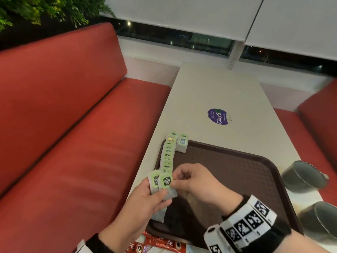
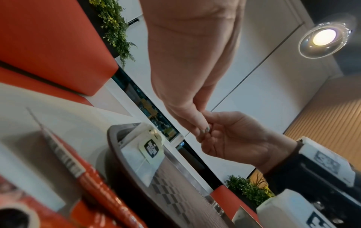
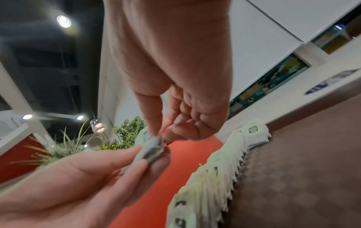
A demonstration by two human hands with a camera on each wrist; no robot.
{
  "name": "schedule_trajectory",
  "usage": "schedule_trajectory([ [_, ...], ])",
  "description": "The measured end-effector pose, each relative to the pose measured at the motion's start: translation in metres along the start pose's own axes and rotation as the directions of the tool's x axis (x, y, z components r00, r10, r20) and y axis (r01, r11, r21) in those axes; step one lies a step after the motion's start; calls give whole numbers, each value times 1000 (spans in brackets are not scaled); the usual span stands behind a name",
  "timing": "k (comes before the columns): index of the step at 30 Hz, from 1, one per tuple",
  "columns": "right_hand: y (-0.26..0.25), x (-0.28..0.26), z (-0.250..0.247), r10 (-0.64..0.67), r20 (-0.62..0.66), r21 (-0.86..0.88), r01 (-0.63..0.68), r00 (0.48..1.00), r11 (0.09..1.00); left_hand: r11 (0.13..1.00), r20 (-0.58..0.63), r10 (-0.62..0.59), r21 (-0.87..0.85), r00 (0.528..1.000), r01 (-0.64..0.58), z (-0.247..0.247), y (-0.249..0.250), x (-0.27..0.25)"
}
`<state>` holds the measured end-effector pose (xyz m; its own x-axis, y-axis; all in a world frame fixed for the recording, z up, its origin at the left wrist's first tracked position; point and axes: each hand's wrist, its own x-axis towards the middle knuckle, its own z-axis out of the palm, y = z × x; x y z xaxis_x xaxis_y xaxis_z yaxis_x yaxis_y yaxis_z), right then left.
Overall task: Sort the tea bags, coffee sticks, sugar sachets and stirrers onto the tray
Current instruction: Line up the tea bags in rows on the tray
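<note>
Head view: the left hand [image 1: 145, 201] grips a small bunch of tea bags [image 1: 162, 183] above the near left corner of the brown tray [image 1: 237, 172] on the desk [image 1: 215, 99]; the right hand [image 1: 197, 179] pinches the front bag's tag. A row of tea bags [image 1: 168, 154] lines the tray's left edge.

Left wrist view: red coffee sticks [image 2: 101, 189] lie near the tray.

Right wrist view: the fingers [image 3: 150, 117] pinch the bunch's top.

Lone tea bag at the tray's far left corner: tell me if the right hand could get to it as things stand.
Probably yes, once freed. The lone tea bag stands uncovered beside the row of tea bags, and bare tray lies between. But the right hand is pinching a tag on the bunch of tea bags in the left hand.
</note>
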<state>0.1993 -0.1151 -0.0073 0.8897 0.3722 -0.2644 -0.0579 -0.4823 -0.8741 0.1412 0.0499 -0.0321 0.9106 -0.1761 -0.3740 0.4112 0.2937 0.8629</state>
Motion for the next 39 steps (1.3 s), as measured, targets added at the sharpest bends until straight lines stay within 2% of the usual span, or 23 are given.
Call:
schedule_trajectory([
  [3, 3, -2, 2, 58, 41, 183, -65, 997, 981, 1000, 0, 4, 24, 1000, -4, 3, -1, 1],
  [5, 1, -3, 1, 76, 76, 232, -92, 994, 968, 1000, -3, 9, 23, 1000, -9, 4, 0, 0],
  [7, 0, 1, -4, 86, 52, 242, -96, 995, 966, 1000, -11, 14, 3, 1000, -14, 3, 3, 0],
  [10, 4, 20, -20, 124, -125, 233, -93, 984, 968, 997, -64, 3, -77, 998, -8, -3, 4, -1],
  [12, 13, 41, -35, 188, -277, 244, -121, 942, 962, 991, -92, -25, -131, 995, 13, -7, 4, -2],
  [14, 23, 63, -46, 255, -353, 261, -167, 900, 951, 988, -102, -48, -150, 994, 32, -9, 2, -3],
  [18, 40, 99, -50, 405, -341, 358, -282, 848, 890, 989, -103, -69, -136, 992, 54, -8, 0, -6],
  [24, 40, 124, -46, 482, -329, 350, -369, 812, 861, 992, -95, -50, -119, 994, 38, -13, 6, -12],
  [30, 32, 127, -41, 485, -309, 292, -404, 818, 867, 993, -101, -69, -108, 993, 58, -15, 0, -11],
  [32, 33, 126, -42, 474, -348, 262, -401, 809, 877, 992, -97, -74, -108, 992, 63, -15, -2, -11],
  [35, 35, 125, -41, 442, -418, 247, -369, 794, 896, 992, -97, -72, -114, 993, 61, -16, -4, -11],
  [39, 37, 116, -43, 366, -462, 245, -280, 808, 928, 992, -95, -66, -111, 993, 55, -16, -3, -10],
])
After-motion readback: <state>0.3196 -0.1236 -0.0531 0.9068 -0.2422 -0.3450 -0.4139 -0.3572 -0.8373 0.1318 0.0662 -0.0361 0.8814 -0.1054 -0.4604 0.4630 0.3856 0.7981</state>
